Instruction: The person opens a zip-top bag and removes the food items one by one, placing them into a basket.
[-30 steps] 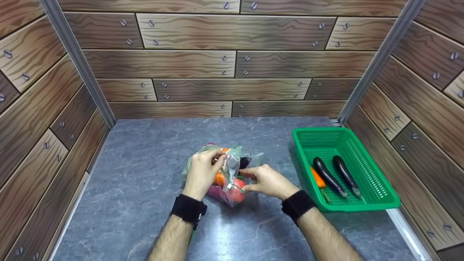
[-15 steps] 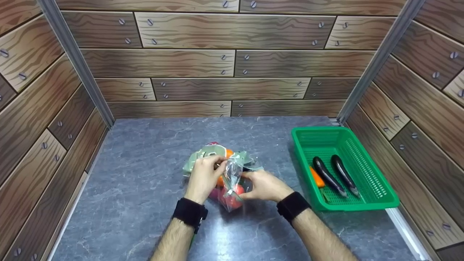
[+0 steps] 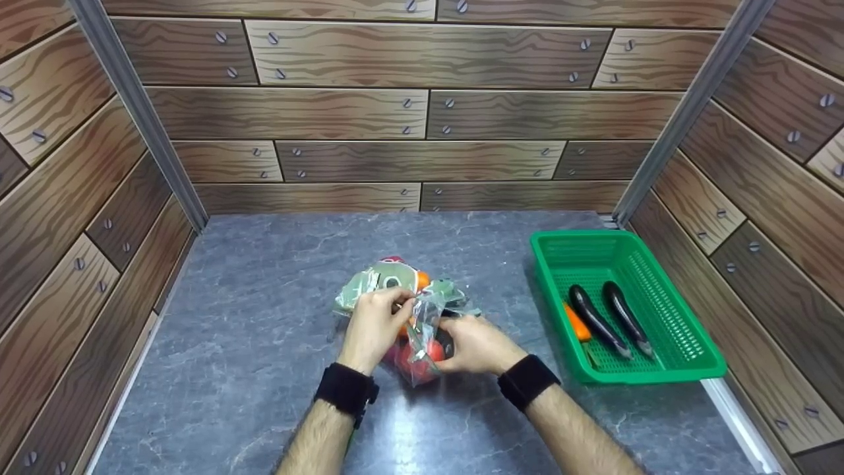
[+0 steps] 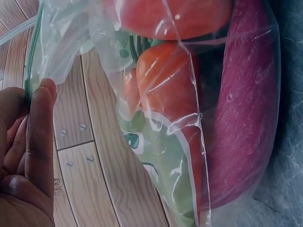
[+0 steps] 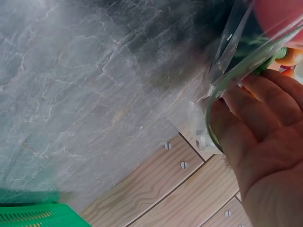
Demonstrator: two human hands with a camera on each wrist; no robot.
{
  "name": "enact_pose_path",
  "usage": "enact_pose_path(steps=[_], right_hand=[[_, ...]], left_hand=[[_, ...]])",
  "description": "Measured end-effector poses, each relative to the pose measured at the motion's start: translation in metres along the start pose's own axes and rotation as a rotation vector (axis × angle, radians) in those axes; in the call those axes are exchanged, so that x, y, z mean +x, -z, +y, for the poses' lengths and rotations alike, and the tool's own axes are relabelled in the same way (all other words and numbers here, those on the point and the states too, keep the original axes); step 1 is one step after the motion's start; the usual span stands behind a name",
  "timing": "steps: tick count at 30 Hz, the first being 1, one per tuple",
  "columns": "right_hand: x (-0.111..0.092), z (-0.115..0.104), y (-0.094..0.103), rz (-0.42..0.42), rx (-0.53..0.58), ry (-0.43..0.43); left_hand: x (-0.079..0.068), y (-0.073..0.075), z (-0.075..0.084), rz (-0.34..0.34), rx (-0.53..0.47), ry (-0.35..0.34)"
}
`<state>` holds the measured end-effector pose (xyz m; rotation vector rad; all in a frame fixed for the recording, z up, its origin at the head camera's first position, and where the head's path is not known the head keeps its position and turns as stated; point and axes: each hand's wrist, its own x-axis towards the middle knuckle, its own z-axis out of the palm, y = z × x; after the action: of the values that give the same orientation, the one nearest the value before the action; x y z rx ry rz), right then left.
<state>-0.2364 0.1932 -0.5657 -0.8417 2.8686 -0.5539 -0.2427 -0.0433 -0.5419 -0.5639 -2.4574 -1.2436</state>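
A clear plastic zip bag (image 3: 353,290) with a green printed patch and green zip strip lies mid-table, filled with produce. Through its film the left wrist view shows a red tomato-like round (image 4: 170,16), an orange carrot (image 4: 165,80) and a long purple, sweet-potato-like root (image 4: 244,109). My left hand (image 3: 374,323) pinches the strip at the bag's mouth between thumb and fingers. On the other side my right hand (image 3: 478,344) has its fingers reaching in past the green rim, thumb apart from them. Those fingertips (image 5: 251,87) are partly behind film.
A green plastic basket (image 3: 537,264) stands at the right, holding two dark eggplants (image 3: 597,320) (image 3: 626,320) and an orange carrot (image 3: 577,323). Wood-patterned walls (image 3: 422,112) enclose the grey marbled table (image 3: 264,369) at the back and both sides.
Both hands have come slightly nearer the body, the right one also moving left into the bag's mouth. The printed patch shows more behind the left hand. The basket has not moved.
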Motion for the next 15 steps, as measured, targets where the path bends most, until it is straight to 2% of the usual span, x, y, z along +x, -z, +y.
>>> enact_pose_path(steps=[6,11,15], right_hand=[[0.0,0.005,-0.001,0.031,-0.009,-0.019],[0.002,0.011,-0.005,0.023,0.059,-0.037],[0.004,0.014,-0.01,0.072,0.077,-0.032]], left_hand=[[0.001,0.002,0.0,0.022,0.02,0.0],[0.001,0.003,0.0,0.029,0.029,0.006],[0.001,0.004,0.0,0.029,0.027,0.01]])
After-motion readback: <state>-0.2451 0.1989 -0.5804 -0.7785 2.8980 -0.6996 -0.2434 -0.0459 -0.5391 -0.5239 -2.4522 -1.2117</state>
